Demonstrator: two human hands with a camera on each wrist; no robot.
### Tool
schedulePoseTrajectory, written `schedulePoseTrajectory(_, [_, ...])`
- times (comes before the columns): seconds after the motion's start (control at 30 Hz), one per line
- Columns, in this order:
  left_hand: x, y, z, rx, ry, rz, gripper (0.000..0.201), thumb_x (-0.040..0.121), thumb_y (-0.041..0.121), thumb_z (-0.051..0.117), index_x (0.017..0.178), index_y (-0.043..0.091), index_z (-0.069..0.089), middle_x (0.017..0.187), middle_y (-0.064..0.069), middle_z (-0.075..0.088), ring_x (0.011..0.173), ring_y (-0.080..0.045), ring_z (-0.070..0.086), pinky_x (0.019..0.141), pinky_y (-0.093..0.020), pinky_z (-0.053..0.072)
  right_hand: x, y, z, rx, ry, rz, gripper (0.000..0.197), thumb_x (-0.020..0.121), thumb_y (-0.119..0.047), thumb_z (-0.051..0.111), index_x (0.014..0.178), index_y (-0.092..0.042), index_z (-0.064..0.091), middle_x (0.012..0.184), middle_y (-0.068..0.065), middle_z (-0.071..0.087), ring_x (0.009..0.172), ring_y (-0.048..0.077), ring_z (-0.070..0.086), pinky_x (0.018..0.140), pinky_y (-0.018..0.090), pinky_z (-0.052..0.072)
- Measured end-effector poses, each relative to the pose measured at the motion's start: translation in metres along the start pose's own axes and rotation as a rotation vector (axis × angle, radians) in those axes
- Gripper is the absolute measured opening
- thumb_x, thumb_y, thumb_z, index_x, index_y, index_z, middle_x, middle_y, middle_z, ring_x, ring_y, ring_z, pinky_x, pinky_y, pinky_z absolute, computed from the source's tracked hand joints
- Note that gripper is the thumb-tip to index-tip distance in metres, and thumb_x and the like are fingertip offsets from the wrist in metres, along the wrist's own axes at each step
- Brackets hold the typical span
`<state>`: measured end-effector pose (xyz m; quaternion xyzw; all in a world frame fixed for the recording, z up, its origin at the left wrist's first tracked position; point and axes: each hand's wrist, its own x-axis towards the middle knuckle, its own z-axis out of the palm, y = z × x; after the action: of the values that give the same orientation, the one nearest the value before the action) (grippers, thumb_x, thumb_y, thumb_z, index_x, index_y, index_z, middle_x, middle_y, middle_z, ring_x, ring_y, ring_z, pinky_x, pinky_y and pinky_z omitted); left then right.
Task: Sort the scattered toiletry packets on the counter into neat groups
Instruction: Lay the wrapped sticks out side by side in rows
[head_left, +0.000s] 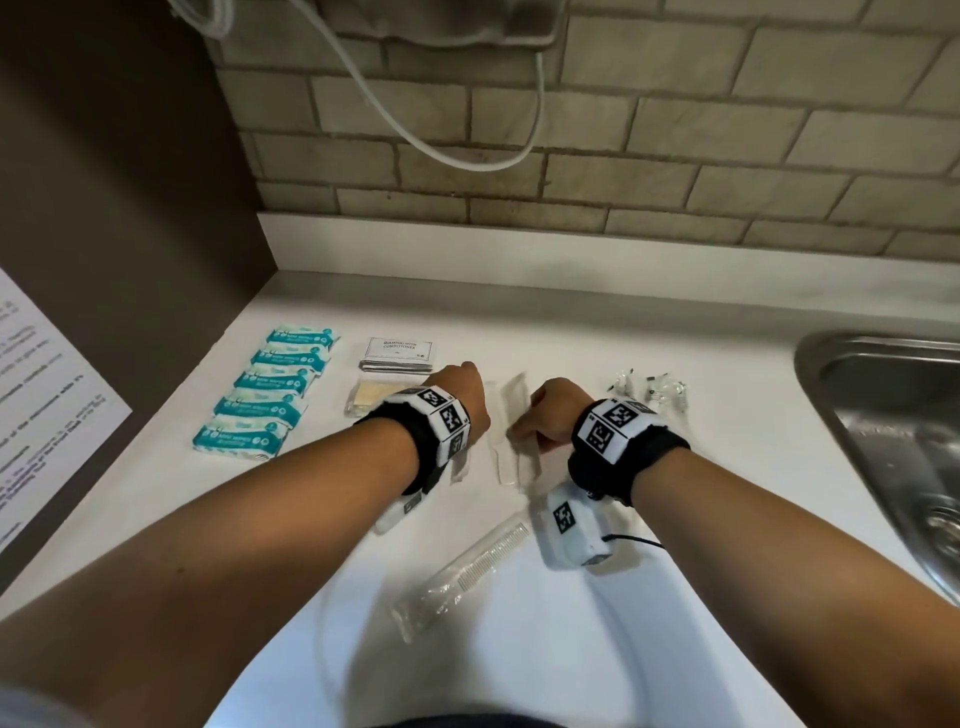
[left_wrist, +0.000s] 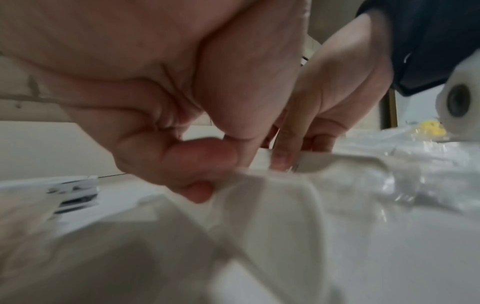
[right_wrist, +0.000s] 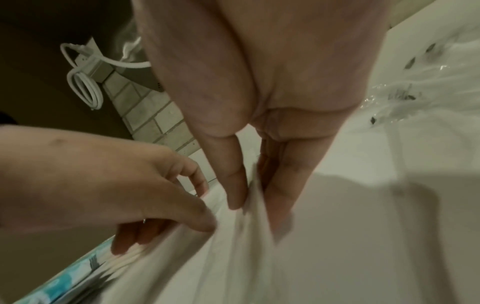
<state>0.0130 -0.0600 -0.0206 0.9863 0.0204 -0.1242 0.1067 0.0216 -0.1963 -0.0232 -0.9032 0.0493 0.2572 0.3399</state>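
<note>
Between my two hands on the white counter (head_left: 571, 322) lie long white packets (head_left: 506, 410), side by side. My left hand (head_left: 470, 400) pinches the edge of one white packet (left_wrist: 272, 205) with thumb and curled finger (left_wrist: 202, 191). My right hand (head_left: 524, 428) pinches the neighbouring white packet (right_wrist: 233, 246) between thumb and forefinger (right_wrist: 235, 185). Sorted groups lie at the left: a column of several teal packets (head_left: 270, 384), a stack of shampoo sachets (head_left: 399, 353) and a yellowish packet (head_left: 369, 397). Small clear packets (head_left: 649, 389) sit to the right.
A comb in a clear wrapper (head_left: 467, 571) lies slanted near the front edge. A steel sink (head_left: 810, 364) opens at the right. A tiled wall with a hanging white cable (head_left: 415, 130) backs the counter, and a printed sheet (head_left: 47, 389) hangs on the dark panel at the left.
</note>
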Motion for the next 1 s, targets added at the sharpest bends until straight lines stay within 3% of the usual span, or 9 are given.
schedulePoseTrajectory(0.07, [0.002,0.0,-0.001,-0.025,-0.017,0.0,0.028,0.083,0.036,0.063,0.08,0.011,0.053,0.099,-0.011,0.067,0.082,-0.03,0.061,0.065,-0.028,0.044,0.004,0.0,-0.007,-0.005,0.052,-0.013,0.01,0.073,-0.005,0.071,0.066,-0.004,0.064,0.074,0.014,0.07,0.069,0.022,0.064,0.086,0.046,0.058])
schedulePoseTrajectory(0.1, [0.002,0.0,-0.003,-0.035,-0.022,0.006,0.033,0.084,0.041,0.063,0.077,0.01,0.052,0.096,-0.01,0.067,0.083,-0.031,0.062,0.065,-0.027,0.044,0.005,-0.001,-0.011,0.001,0.084,-0.01,0.008,0.075,-0.005,0.069,0.068,-0.002,0.065,0.072,0.013,0.069,0.069,0.024,0.066,0.085,0.045,0.058])
schedulePoseTrajectory(0.23, [-0.004,0.004,-0.004,0.001,-0.019,0.155,0.042,0.084,0.041,0.065,0.109,0.009,0.062,0.114,-0.009,0.063,0.104,-0.029,0.061,0.08,-0.031,0.05,0.01,0.001,-0.025,-0.016,0.152,0.005,0.017,0.083,-0.01,0.066,0.089,0.004,0.072,0.082,0.013,0.075,0.076,0.024,0.073,0.084,0.038,0.059])
schedulePoseTrajectory(0.37, [-0.011,0.008,0.006,0.156,-0.119,0.256,0.063,0.076,0.052,0.069,0.13,0.022,0.057,0.124,-0.003,0.054,0.121,-0.027,0.046,0.091,-0.038,0.048,0.013,0.001,-0.022,-0.096,0.169,0.031,0.024,0.08,-0.023,0.072,0.064,-0.008,0.062,0.06,0.004,0.065,0.056,0.017,0.061,0.069,0.025,0.054])
schedulePoseTrajectory(0.47, [-0.007,0.007,0.013,0.197,-0.111,0.277,0.071,0.073,0.059,0.068,0.134,0.026,0.053,0.125,0.0,0.053,0.121,-0.029,0.042,0.092,-0.039,0.046,0.014,0.005,-0.016,-0.1,0.165,0.031,0.028,0.081,-0.022,0.072,0.06,-0.012,0.056,0.07,0.008,0.071,0.068,0.023,0.069,0.081,0.031,0.058])
schedulePoseTrajectory(0.57, [-0.005,0.006,0.013,0.203,-0.126,0.274,0.077,0.071,0.069,0.061,0.135,0.026,0.051,0.13,0.0,0.05,0.123,-0.029,0.04,0.094,-0.041,0.044,0.012,0.011,-0.018,-0.07,0.161,0.025,0.012,0.079,-0.014,0.073,0.076,-0.005,0.066,0.088,0.016,0.076,0.088,0.03,0.074,0.086,0.041,0.058])
schedulePoseTrajectory(0.67, [-0.005,0.008,0.013,0.226,-0.1,0.28,0.074,0.072,0.071,0.059,0.128,0.023,0.056,0.126,-0.002,0.051,0.12,-0.029,0.042,0.093,-0.042,0.044,0.008,0.014,-0.021,-0.054,0.15,0.039,0.033,0.076,-0.011,0.074,0.105,0.004,0.069,0.094,0.018,0.075,0.092,0.03,0.073,0.087,0.042,0.058])
schedulePoseTrajectory(0.8, [-0.006,0.009,0.011,0.224,-0.092,0.261,0.07,0.068,0.068,0.067,0.12,0.022,0.057,0.121,-0.001,0.052,0.116,-0.028,0.043,0.09,-0.04,0.044,0.002,0.016,-0.02,0.005,0.122,-0.018,0.058,0.073,-0.011,0.078,0.127,-0.004,0.055,0.108,0.014,0.07,0.093,0.029,0.071,0.088,0.041,0.058])
schedulePoseTrajectory(1.0, [-0.007,-0.001,-0.001,0.266,-0.149,0.244,0.072,0.056,0.064,0.073,0.116,0.027,0.062,0.105,-0.003,0.06,0.107,-0.027,0.049,0.082,-0.035,0.049,-0.013,0.02,-0.02,0.053,0.056,-0.14,0.05,0.079,-0.009,0.076,0.125,-0.007,0.055,0.106,0.003,0.059,0.083,0.022,0.061,0.088,0.038,0.055])
